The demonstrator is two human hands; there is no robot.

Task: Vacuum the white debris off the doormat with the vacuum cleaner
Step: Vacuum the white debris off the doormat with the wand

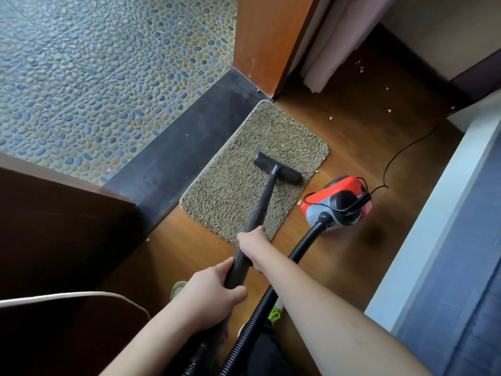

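Both hands gripped the black wand (261, 204): the right hand (252, 246) curled round it higher up, the left hand (210, 290) lower. Its floor nozzle (276, 167) rested on the doormat (230, 191), one white fleck (283, 144) just beyond; the red canister (337, 203) stood beside on the wooden floor (360, 137).

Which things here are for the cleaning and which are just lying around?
For the job: shaggy beige doormat; black vacuum wand held by left hand and right hand; black floor nozzle; red-and-grey vacuum body; white debris speck.

Just there: pale curtain; pebble-patterned floor.
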